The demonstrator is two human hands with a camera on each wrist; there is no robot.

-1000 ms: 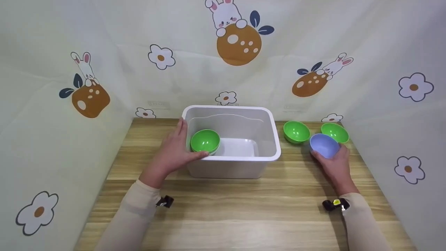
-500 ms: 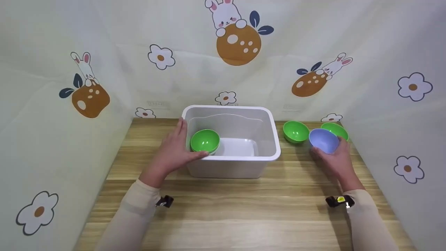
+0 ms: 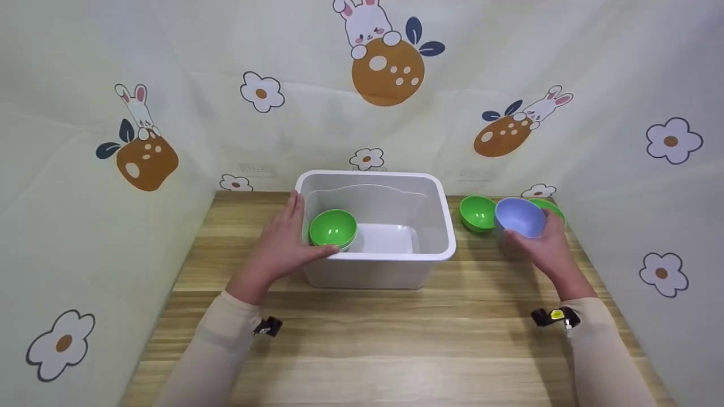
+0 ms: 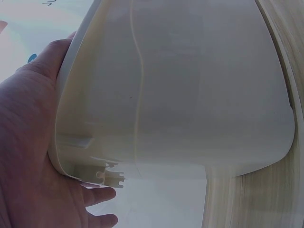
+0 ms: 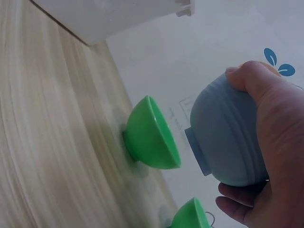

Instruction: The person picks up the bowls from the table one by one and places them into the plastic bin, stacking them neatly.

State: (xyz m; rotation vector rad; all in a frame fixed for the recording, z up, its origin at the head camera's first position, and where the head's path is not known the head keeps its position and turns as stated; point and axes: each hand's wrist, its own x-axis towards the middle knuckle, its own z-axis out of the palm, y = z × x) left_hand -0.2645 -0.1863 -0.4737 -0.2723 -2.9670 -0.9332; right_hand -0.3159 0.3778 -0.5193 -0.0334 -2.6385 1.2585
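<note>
My right hand [image 3: 546, 246] grips a blue bowl [image 3: 520, 219] by its side, thumb near the rim. In the right wrist view the blue bowl [image 5: 223, 130] hangs above the table, apart from the green bowl [image 5: 149, 135] below it. One green bowl [image 3: 477, 213] stands left of it; another green bowl [image 3: 553, 207] is partly hidden behind it. My left hand [image 3: 277, 240] rests on the left front corner of the white plastic bin [image 3: 376, 271], thumb along the front rim, fingers straight along the left side. Inside the bin, a green bowl [image 3: 334, 228] tops a stack, its lower part mostly hidden.
A wood-grain table [image 3: 390, 339] lies under the bin and bowls. Patterned cloth [image 3: 305, 130] walls it in at the back and both sides. The bin stands near the back cloth, with a pale floor [image 3: 387, 239] showing right of the stack.
My right hand has lifted the blue bowl and moved it back and slightly left, so it now covers more of the right green bowl. The left hand and bin have stayed put.
</note>
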